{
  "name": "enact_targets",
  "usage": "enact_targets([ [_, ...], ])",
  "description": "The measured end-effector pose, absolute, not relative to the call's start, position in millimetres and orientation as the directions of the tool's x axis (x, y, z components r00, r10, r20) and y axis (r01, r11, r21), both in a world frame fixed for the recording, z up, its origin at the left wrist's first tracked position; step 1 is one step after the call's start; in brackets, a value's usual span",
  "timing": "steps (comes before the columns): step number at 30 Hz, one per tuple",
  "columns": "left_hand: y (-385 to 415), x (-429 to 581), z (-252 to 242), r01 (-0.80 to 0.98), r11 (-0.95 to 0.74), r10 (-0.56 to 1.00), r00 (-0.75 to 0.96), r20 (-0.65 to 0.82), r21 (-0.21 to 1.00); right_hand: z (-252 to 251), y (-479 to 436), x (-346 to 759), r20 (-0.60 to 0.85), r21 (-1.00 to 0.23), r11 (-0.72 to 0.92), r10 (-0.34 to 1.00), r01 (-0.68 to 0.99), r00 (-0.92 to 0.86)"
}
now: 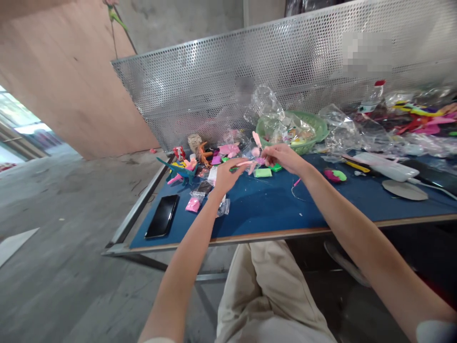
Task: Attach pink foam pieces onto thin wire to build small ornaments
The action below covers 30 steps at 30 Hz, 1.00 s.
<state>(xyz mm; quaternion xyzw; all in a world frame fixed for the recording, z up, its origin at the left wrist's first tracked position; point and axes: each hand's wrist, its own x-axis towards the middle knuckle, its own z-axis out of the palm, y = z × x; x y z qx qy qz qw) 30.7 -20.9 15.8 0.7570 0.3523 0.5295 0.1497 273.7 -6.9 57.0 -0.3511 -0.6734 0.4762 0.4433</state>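
My left hand (227, 175) reaches over the blue tabletop (271, 209), its fingers closed on a thin pink piece (244, 163). Just to its right, my right hand (283, 157) is in a pinch; what sits between its fingertips is too small to make out. A pale pink piece (257, 139) stands up beside the right fingertips, and whether it is held I cannot tell. Below the hands lies a light green packet (263, 173). Left of my left hand are a teal long-tailed toy dinosaur (183, 170) and a small bag of pink material (193, 204).
A black phone (162, 216) lies at the table's left end. Behind the hands stands a green basket (319, 133) with plastic bags in it. To the right are a yellow cutter (358, 166), a white device (385, 166) and a bottle (373, 97). A perforated metal panel (214, 71) backs the table.
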Motion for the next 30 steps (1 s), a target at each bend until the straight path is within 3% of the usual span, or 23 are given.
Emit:
enact_targets([
  [3,-17.5,36.8,11.7,0.197,-0.628,0.777,0.118,0.618,0.752,80.1,-3.4,266.3,0.163,-0.981,0.188,0.937,0.053,-0.308],
  [6,-14.5,40.5,9.4,0.025,-0.584,0.808,0.113,0.579,0.811,102.9,1.3,256.7,0.055,-0.993,0.081,0.959,0.082,-0.277],
  [14,-15.6,42.1,14.1,0.02,-0.565,0.823,0.087,0.561,0.825,119.9,4.9,236.9,-0.119,-0.99,-0.098,0.961,0.097,-0.25],
  [22,-13.3,47.0,11.5,-0.088,-0.512,0.849,0.096,0.519,0.854,115.0,-10.1,234.6,-0.048,-0.998,-0.033,0.949,0.055,-0.312],
  [30,-16.9,45.8,15.2,0.088,-0.574,0.817,-0.003,0.577,0.814,104.2,-23.5,224.4,-0.002,-0.998,-0.018,0.962,-0.056,-0.275],
])
